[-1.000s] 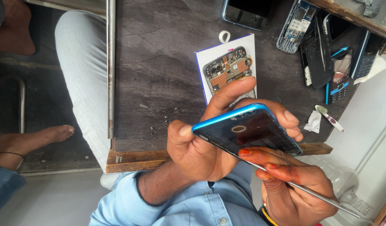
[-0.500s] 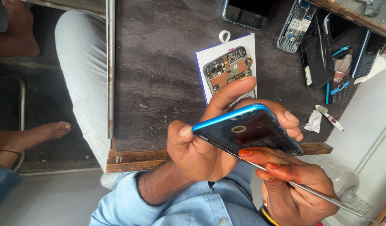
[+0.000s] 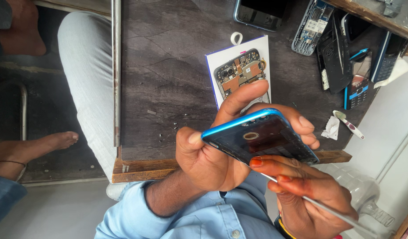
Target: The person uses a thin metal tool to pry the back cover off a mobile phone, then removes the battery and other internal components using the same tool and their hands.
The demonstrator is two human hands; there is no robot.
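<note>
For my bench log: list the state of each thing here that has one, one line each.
blue back cover: off its phone, held in the left hand.
thin metal tool: pinched in the right hand, tip at the cover's edge.
opened phone: back off, boards exposed, lying on a white box.
dark smartphone: screen dark.

The left hand [image 3: 212, 155] is gripping a blue plastic phone back cover [image 3: 261, 139]. The right hand [image 3: 305, 190] is pressing a thin metal tool [image 3: 327, 210] against its edge.
</note>
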